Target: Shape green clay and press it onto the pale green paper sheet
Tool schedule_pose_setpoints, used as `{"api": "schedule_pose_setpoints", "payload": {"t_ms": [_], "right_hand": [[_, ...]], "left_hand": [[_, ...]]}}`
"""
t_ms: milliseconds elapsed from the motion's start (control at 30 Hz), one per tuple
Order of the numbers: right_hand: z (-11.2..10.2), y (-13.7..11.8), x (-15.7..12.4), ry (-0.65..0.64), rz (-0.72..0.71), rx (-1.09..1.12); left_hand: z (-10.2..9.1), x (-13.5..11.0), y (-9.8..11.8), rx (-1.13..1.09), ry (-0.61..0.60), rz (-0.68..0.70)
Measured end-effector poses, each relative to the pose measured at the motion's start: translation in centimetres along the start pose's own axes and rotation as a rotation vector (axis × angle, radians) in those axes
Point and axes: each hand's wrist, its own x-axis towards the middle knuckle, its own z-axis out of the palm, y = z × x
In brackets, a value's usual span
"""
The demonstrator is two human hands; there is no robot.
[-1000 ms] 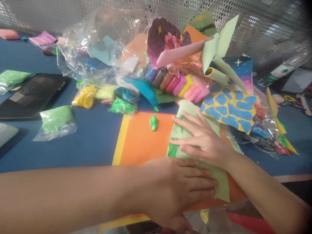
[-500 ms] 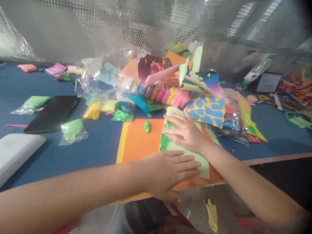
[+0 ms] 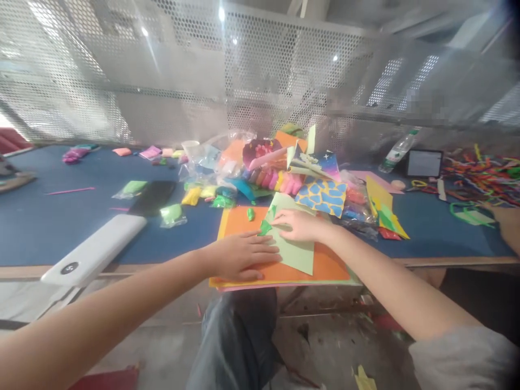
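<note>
A pale green sheet of paper (image 3: 298, 255) lies on orange paper (image 3: 333, 260) at the table's front edge. Flat green clay (image 3: 265, 227) sits along the left edge of the pale sheet, with a smaller green patch above it. My left hand (image 3: 244, 254) rests flat, fingers stretched, its fingertips on the sheet's lower left edge. From the right, my right hand (image 3: 298, 225) touches the sheet beside the green clay, its fingers slightly bent and not closed round anything. A small green clay lump (image 3: 251, 214) lies on the orange paper near the top.
Behind the paper is a heap of bagged coloured clay (image 3: 280, 180) and paper crafts. A white power bank (image 3: 97, 249) lies at the left front edge. A plastic bottle (image 3: 399, 151) and tangled colourful strands (image 3: 483, 173) are at right. Another person's arm (image 3: 509, 230) shows at the right edge.
The camera view has tilted up, showing more of the mesh screen. My right hand has drawn its fingers in, near the green clay. My left hand stays flat, now at the sheet's left edge.
</note>
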Motion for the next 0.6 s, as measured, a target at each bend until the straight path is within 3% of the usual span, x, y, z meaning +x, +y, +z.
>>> {"api": "schedule_pose_setpoints", "payload": {"t_ms": [67, 133, 233, 467, 600], "right_hand": [[-0.2, -1.0, -0.4, -0.049, 0.049, -0.038], [0.0, -2.2, -0.7, -0.062, 0.122, -0.085], [0.6, -3.7, -0.7, -0.048, 0.198, -0.15], [1.4, -4.8, 0.4, 0.066, 0.335, -0.179], [0.5, -4.5, 1.3, 0.055, 0.359, -0.189]], "left_hand": [[-0.5, -0.7, -0.5, -0.028, 0.068, -0.147], [-0.9, -1.2, -1.2, -0.071, 0.143, -0.387], [-0.8, -1.3, -1.9, -0.149, 0.132, -0.582], [0.3, -0.8, -2.4, -0.028, 0.124, -0.572], [-0.7, -0.9, -3.6, 0.091, 0.114, -0.519]]}}
